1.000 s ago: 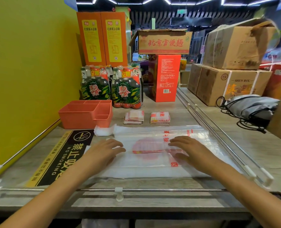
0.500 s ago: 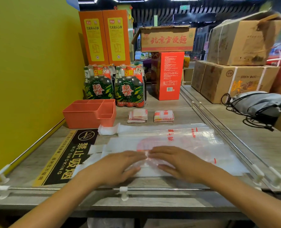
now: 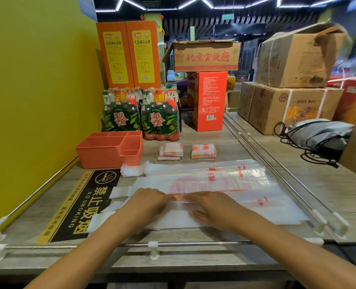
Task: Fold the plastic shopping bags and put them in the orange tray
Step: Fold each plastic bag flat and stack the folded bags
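Note:
A clear plastic shopping bag (image 3: 225,184) with red print lies flat across the grey counter, handles to the left. A second bag (image 3: 193,164) lies flat just behind it. My left hand (image 3: 145,203) and my right hand (image 3: 212,207) rest palm-down on the near bag's middle, fingertips almost meeting at a lengthwise crease. Whether the fingertips pinch the plastic is not clear. Two folded bags (image 3: 170,151) (image 3: 203,151) sit side by side further back. The orange tray (image 3: 93,155), with several compartments, stands at the left by the yellow wall, and no bag shows inside it.
Two green bottle packs (image 3: 141,117) and a red box (image 3: 209,101) stand behind the tray and folded bags. Metal rails (image 3: 256,149) (image 3: 131,245) border the counter on the right and near side. Cardboard boxes (image 3: 287,109) and a grey drawstring bag (image 3: 323,134) lie to the right.
Both hands drew in from apart on the bag to its centre until the fingertips nearly met. The bag shifted slightly toward me.

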{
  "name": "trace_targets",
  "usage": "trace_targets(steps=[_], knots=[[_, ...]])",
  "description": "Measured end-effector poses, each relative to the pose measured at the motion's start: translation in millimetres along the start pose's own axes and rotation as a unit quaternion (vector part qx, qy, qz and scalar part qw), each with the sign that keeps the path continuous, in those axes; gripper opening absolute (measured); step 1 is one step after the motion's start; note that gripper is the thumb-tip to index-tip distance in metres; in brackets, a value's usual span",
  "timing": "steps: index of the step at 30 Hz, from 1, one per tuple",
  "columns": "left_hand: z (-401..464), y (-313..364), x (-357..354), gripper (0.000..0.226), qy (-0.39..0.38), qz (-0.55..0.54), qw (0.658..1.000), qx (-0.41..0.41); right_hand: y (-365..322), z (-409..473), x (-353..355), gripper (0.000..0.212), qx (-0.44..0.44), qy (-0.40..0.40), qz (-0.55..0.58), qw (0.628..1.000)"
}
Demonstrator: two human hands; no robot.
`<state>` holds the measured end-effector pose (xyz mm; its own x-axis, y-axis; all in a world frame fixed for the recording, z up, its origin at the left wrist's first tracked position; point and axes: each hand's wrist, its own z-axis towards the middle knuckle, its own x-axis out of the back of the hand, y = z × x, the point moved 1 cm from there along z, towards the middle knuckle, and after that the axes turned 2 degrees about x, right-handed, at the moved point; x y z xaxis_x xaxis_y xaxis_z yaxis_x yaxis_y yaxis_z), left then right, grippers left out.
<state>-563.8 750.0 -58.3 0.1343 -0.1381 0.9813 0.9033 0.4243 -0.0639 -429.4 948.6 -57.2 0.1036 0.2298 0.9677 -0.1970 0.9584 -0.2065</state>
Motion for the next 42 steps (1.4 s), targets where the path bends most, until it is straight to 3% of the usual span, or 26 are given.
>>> trace_targets(steps=[4,11,18,24,30,37,39,42], knots=[[1,-5,1,0.047,0.058,-0.042,0.997,0.009,-2,8,2,0.046,-0.021,0.024,-0.081,0.996],[-7,-16,-10,0.073,0.061,0.018,0.998,-0.003,17,-20,17,0.055,-0.041,0.007,-0.149,0.988],[-18,-27,-14,0.081,0.067,0.017,0.997,-0.021,73,-96,42,0.061,-0.128,-0.024,-0.194,0.972],[-19,-22,-7,0.06,0.069,-0.028,0.996,-0.048,89,-124,63,0.064,-0.157,-0.041,-0.204,0.965],[-30,-40,-3,0.048,0.05,-0.052,0.997,-0.011,107,-127,70,0.062,-0.173,-0.04,-0.205,0.963],[-34,-48,4,0.046,-0.005,-0.087,0.996,0.009,119,-127,60,0.083,-0.155,-0.049,-0.185,0.969],[-35,-50,5,0.044,-0.018,-0.099,0.995,0.009,121,-126,60,0.079,-0.144,-0.037,-0.171,0.974],[-35,-60,10,0.043,-0.003,-0.141,0.989,0.033,122,-127,66,0.042,-0.145,0.01,-0.113,0.983]])
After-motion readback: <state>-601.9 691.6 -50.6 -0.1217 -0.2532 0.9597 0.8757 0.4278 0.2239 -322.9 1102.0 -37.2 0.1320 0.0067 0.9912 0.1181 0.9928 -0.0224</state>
